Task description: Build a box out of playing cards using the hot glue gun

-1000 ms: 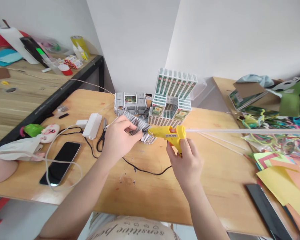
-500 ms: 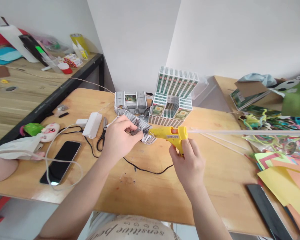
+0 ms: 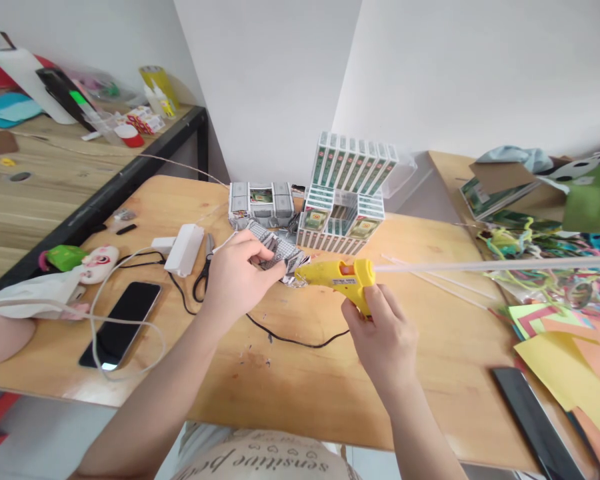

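Observation:
My right hand [image 3: 384, 328] is wrapped round the handle of a yellow hot glue gun [image 3: 333, 277], a long clear glue stick [image 3: 480, 265] jutting from its back. The gun's nozzle points left, close by a crumpled grey-and-white patterned paper piece [image 3: 283, 250]. Thumb and fingers of my left hand [image 3: 243, 270] pinch that piece at its near side. Behind it lies a box-like bundle [image 3: 261, 200] wrapped in similar paper. A stack of small green-and-white boxes [image 3: 350, 193] stands just to the right, with a gap in its middle.
Black-handled scissors [image 3: 203, 273], a white power adapter [image 3: 185, 248] and a phone [image 3: 123, 325] lie to my left. A black cable [image 3: 300, 342] runs across the wooden table. On the right are coloured papers [image 3: 575, 353], a dark slab [image 3: 535, 420] and tangled craft strips [image 3: 545, 267].
My right hand and the glue gun have shifted slightly down and to the right. My left hand keeps its place on the patterned paper.

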